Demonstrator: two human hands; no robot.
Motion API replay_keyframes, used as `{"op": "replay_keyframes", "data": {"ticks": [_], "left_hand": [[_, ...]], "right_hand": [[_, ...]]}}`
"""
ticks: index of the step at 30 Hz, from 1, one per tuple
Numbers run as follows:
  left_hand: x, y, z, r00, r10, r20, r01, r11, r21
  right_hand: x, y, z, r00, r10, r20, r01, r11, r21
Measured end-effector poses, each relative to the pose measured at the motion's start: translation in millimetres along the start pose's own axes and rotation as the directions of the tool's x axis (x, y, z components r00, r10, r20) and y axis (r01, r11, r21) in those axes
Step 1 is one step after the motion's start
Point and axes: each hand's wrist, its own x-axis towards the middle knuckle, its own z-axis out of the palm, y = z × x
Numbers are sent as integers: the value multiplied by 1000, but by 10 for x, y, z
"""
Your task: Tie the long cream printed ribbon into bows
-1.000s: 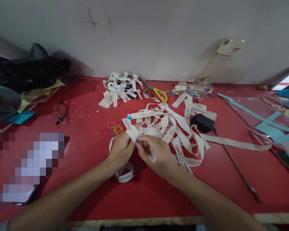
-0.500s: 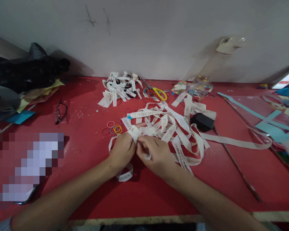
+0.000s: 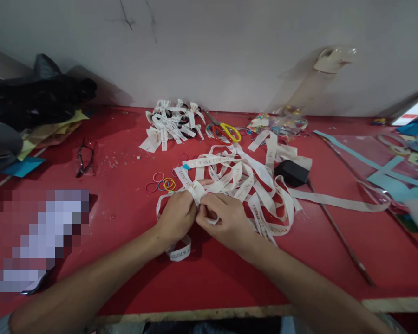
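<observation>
My left hand (image 3: 177, 212) is closed on a white printed ribbon (image 3: 196, 191), its fingers partly hidden behind the folds. Close against it, my right hand (image 3: 226, 218) pinches the same ribbon between thumb and fingers. A loop of ribbon lettered "WISHES" (image 3: 180, 252) hangs below my left wrist. Beyond and to the right of my hands spreads a tangled heap of printed ribbon (image 3: 245, 178). Several coloured rubber bands (image 3: 167, 184) lie just left of the heap. Towards the wall sits a pile of ribbon bows (image 3: 172, 121) with dark bands among them.
Scissors (image 3: 225, 131) with yellow and red handles lie beside the bows. A black block (image 3: 292, 173) rests at the heap's right, near a thin rod (image 3: 341, 234). Eyeglasses (image 3: 85, 158) are on the left. Bead packets (image 3: 278, 124) and blue strips (image 3: 388, 174) lie to the right.
The whole view has shifted slightly. My hands stay together on the ribbon, with the right fingers a little more closed over it.
</observation>
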Motion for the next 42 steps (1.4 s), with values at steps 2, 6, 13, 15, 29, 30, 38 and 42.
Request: {"op": "replay_keyframes", "data": {"ticks": [2,6,13,15,29,30,38,42], "left_hand": [[5,1,3,1000,7,5,-7,1000,-22],[16,-7,4,1000,12,-8,-12,999,-51],[40,-26,-32,998,-55,29,58,993,-105],[50,-19,-37,998,-57,26,59,994,-94],[49,-75,-19,999,-34,32,38,993,-109],[49,-80,-19,999,-34,34,38,993,-111],[43,-107,-36,998,-20,56,26,994,-105],[48,-100,-37,999,-7,54,13,995,-99]], "right_hand": [[0,-3,-11,1000,-5,20,5,1000,6],[-6,-17,-23,998,13,65,-18,997,80],[-26,-22,-7,994,6,105,-19,992,126],[-33,-15,-10,993,12,121,-26,993,115],[-16,12,-60,978,46,206,-86,977,193],[-17,14,-59,977,47,207,-89,975,202],[-26,19,-51,975,47,215,-96,970,223],[-16,12,-64,973,49,225,-102,968,230]]}}
